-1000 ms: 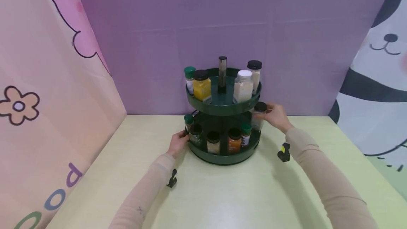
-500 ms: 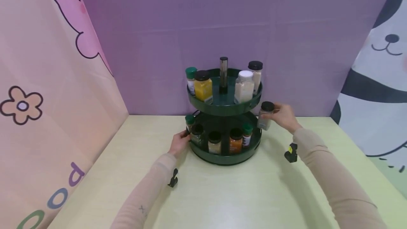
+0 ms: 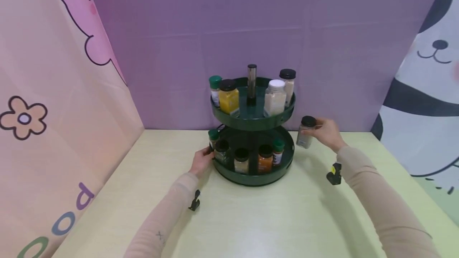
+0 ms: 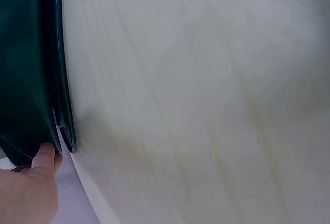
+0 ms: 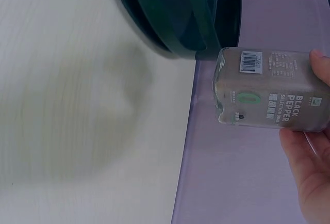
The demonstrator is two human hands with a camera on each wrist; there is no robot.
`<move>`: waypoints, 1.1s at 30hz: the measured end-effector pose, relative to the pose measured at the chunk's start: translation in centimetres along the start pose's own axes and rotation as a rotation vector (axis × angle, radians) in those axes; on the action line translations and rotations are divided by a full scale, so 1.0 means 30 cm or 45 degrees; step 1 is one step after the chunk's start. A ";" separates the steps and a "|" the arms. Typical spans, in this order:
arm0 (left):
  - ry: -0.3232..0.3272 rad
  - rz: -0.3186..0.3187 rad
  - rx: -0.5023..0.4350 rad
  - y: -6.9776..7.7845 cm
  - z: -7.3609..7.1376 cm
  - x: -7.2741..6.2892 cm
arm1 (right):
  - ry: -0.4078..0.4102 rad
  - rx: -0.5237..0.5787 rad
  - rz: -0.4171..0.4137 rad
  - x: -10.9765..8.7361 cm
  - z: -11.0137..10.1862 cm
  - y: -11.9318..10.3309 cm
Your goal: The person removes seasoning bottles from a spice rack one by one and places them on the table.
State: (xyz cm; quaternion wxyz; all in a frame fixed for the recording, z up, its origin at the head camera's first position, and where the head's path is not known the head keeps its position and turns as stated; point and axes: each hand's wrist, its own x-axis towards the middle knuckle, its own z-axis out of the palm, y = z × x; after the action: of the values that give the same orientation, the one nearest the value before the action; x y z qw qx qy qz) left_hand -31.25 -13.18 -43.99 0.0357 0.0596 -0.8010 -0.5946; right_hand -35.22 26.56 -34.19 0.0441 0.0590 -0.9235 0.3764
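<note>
A two-tier dark green turntable rack [image 3: 251, 179] stands at the table's back. My right hand [image 3: 328, 132] grips a black-capped pepper jar [image 3: 305, 135], held slightly tilted just off the rack's right side. In the right wrist view the jar [image 5: 268, 90] reads "BLACK PEPPER", with thumb and fingers around its cap end. My left hand [image 3: 201, 161] rests at the left rim of the lower tier; in the left wrist view its thumb [image 4: 45, 154] lies on the green wall, the other fingers mostly hidden. Near it stand a green-capped jar [image 3: 213, 138] and a dark-capped jar [image 3: 222, 154].
The upper tier bears a yellow jar [image 3: 228, 100], a white-capped jar [image 3: 275, 100], a black-capped jar [image 3: 288, 79] and a green-capped jar [image 3: 215, 85]. Below stand an orange jar [image 3: 265, 162], a pale jar [image 3: 241, 164] and another green-capped jar [image 3: 278, 154]. A purple cloth [image 3: 179, 51] hangs behind.
My right hand has drawn the pepper jar out of the lower tier, to the right and clear of the rack. My left hand has stayed at the lower rim.
</note>
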 end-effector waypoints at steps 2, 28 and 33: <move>0.003 -0.001 -0.001 0.001 0.000 -0.002 | 0.000 -0.007 0.001 -0.003 -0.003 0.008; -0.010 0.009 0.018 0.005 -0.002 -0.007 | 0.050 -0.020 0.027 -0.036 -0.028 0.101; -0.005 0.001 0.016 0.008 0.000 -0.009 | 0.051 -0.016 0.032 -0.044 -0.028 0.114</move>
State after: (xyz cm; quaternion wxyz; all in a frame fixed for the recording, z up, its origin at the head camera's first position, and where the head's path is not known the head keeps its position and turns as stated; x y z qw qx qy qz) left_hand -31.00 -13.08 -43.75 0.0339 0.0584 -0.8047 -0.5898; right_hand -34.36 29.68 -36.11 0.0583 0.0395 -0.9255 0.3722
